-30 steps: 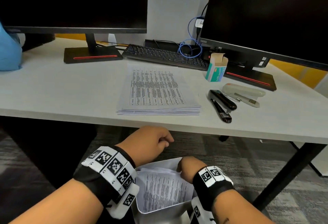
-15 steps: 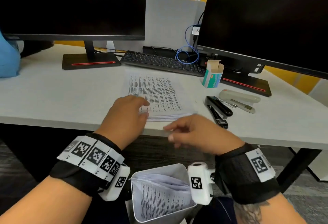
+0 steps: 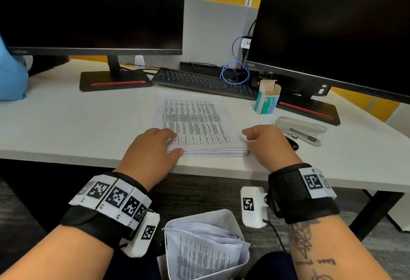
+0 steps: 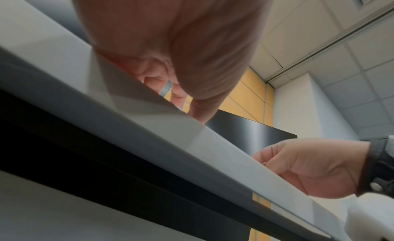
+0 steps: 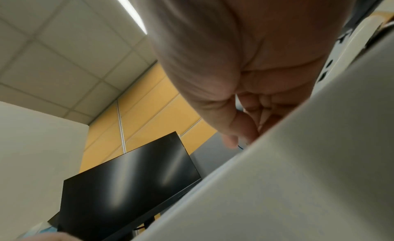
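A thick stack of printed sheets [image 3: 199, 124] lies on the white desk [image 3: 66, 124], near its front edge. My left hand [image 3: 175, 143] is at the stack's near left corner, fingers on the top sheet and thumb against the front edge, pinching it. My right hand [image 3: 246, 140] sits at the stack's right edge with its fingers curled. Its thumb is hidden, so I cannot tell whether it holds sheets. In the left wrist view the desk edge [image 4: 192, 143] hides the paper below the left hand [image 4: 183, 96]. The right wrist view shows the right hand [image 5: 245, 126] with thumb and fingers close together.
A white bin [image 3: 221, 214] with folded printed sheets sits on my lap below the desk. A beige stapler [image 3: 301, 125], an open staple box [image 3: 267, 100], a keyboard [image 3: 199, 80] and two dark monitors [image 3: 88, 13] stand behind the stack. A blue object [image 3: 11, 75] is far left.
Both hands rose from the bin on my lap to the desk. The left reached the stack's near left corner first, then the right moved to its right edge.
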`<state>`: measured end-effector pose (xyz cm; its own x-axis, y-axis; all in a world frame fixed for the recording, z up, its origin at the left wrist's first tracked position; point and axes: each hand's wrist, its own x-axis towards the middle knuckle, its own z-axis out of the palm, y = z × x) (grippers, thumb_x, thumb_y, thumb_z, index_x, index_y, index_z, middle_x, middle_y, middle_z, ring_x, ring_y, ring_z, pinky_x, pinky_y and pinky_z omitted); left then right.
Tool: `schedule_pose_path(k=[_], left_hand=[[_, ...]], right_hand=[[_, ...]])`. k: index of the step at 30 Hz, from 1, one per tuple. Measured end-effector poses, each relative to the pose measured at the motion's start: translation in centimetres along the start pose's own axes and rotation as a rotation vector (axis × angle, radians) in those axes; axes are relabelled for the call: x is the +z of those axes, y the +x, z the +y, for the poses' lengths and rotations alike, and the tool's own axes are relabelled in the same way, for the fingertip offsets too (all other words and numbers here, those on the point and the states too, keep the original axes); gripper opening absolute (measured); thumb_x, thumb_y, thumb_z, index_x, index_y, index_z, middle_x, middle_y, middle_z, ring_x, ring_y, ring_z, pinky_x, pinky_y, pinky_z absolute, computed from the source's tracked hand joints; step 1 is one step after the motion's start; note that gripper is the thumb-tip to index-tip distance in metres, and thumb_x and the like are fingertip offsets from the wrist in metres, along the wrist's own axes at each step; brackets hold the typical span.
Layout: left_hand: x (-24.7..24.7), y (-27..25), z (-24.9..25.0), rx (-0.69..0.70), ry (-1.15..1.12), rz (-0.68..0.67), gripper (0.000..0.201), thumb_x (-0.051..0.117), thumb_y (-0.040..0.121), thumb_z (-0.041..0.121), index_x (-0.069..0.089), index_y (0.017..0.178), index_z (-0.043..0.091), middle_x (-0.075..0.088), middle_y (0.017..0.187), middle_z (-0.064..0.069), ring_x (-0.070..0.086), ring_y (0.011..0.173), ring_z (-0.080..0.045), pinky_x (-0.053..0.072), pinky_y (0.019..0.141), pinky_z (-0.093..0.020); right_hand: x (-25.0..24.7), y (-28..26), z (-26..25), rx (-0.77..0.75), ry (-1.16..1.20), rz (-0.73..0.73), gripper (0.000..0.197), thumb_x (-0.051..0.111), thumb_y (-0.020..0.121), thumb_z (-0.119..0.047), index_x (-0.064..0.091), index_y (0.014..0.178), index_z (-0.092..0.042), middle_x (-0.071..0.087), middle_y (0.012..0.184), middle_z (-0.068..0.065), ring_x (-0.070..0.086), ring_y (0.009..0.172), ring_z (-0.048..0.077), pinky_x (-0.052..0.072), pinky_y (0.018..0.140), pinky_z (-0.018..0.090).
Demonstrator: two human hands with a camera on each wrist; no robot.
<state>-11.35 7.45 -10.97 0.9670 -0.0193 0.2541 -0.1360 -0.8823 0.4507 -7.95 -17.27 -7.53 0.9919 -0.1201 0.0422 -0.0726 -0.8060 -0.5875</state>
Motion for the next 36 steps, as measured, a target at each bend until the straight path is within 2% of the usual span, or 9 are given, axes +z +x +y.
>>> schedule_pose_path(k=[4,12,20,24,26,28,30,33,36], left_hand=[[-0.1,0.0,-0.2,0.006,0.012,0.011,0.042,0.059,0.091,0.046,0.055,0.128,0.026,0.057,0.127,0.000,0.053,0.115,-0.019,0.042,0.091,-0.030],[-0.5,0.4,-0.3,-0.003,0.041,-0.004,0.037,0.058,0.090,0.050,0.059,0.121,0.028,0.059,0.120,0.002,0.055,0.108,-0.016,0.037,0.078,-0.025],[-0.3,0.5,-0.5,0.006,0.080,-0.018,0.039,0.056,0.091,0.051,0.058,0.123,0.029,0.058,0.123,0.003,0.055,0.108,-0.016,0.039,0.080,-0.025],[-0.3,0.1,-0.4,-0.035,-0.180,0.163,0.049,0.054,0.092,0.051,0.052,0.131,0.022,0.050,0.130,-0.004,0.051,0.116,-0.021,0.042,0.097,-0.034],[-0.8,0.0,-0.2,-0.118,-0.355,0.370,0.044,0.045,0.094,0.053,0.052,0.121,0.019,0.053,0.120,-0.009,0.054,0.103,-0.023,0.045,0.087,-0.037],[-1.5,0.4,0.2,-0.286,-0.661,0.416,0.045,0.033,0.098,0.057,0.047,0.114,0.018,0.059,0.099,-0.014,0.058,0.081,-0.024,0.047,0.069,-0.036],[-2.1,0.9,0.4,-0.481,-1.098,0.256,0.058,0.027,0.096,0.066,0.043,0.121,0.016,0.061,0.083,-0.020,0.059,0.062,-0.027,0.050,0.056,-0.034],[-3.0,1.1,0.0,-0.604,-1.578,-0.165,0.084,0.031,0.086,0.079,0.047,0.127,0.008,0.070,0.101,-0.026,0.071,0.085,-0.036,0.059,0.069,-0.041],[-3.2,1.0,-0.1,-0.618,-1.642,-0.317,0.053,0.047,0.096,0.048,0.056,0.124,0.003,0.069,0.113,-0.023,0.070,0.097,-0.040,0.058,0.076,-0.054]], right_hand=[[-0.3,-0.1,0.5,-0.054,0.091,0.047,0.035,0.063,0.089,-0.005,0.068,0.121,-0.018,0.066,0.113,-0.003,0.058,0.088,0.007,0.041,0.078,0.017],[-0.6,0.0,0.7,-0.035,0.005,-0.040,0.038,0.067,0.085,0.000,0.070,0.117,-0.021,0.066,0.116,-0.003,0.058,0.100,0.014,0.045,0.093,0.024],[0.4,0.5,0.7,-0.111,0.023,0.001,0.022,0.065,0.092,-0.015,0.073,0.110,-0.023,0.069,0.112,-0.001,0.058,0.093,0.013,0.041,0.084,0.020],[0.4,0.2,0.7,-0.230,0.235,0.187,0.016,0.058,0.096,-0.017,0.070,0.093,-0.026,0.069,0.100,-0.002,0.063,0.081,0.012,0.046,0.070,0.018],[0.0,-0.4,0.6,-0.240,0.522,0.200,0.017,0.054,0.098,-0.015,0.064,0.089,-0.024,0.071,0.093,0.001,0.069,0.085,0.013,0.054,0.072,0.018],[-0.5,-0.9,0.4,-0.262,0.786,0.195,0.020,0.049,0.099,-0.009,0.061,0.087,-0.019,0.072,0.097,0.007,0.071,0.094,0.016,0.056,0.081,0.024],[-1.4,-1.3,0.5,-0.268,1.030,0.163,0.028,0.044,0.097,0.002,0.062,0.081,-0.014,0.071,0.099,0.015,0.071,0.094,0.022,0.055,0.078,0.024],[-2.8,-2.4,0.9,-0.332,1.256,-0.055,0.026,0.045,0.084,0.004,0.064,0.069,-0.003,0.069,0.083,0.018,0.069,0.080,0.026,0.058,0.069,0.026],[-3.6,-3.5,1.2,-0.267,1.033,-0.270,0.040,0.046,0.092,-0.008,0.070,0.060,-0.003,0.070,0.073,0.019,0.068,0.069,0.024,0.056,0.058,0.026]])
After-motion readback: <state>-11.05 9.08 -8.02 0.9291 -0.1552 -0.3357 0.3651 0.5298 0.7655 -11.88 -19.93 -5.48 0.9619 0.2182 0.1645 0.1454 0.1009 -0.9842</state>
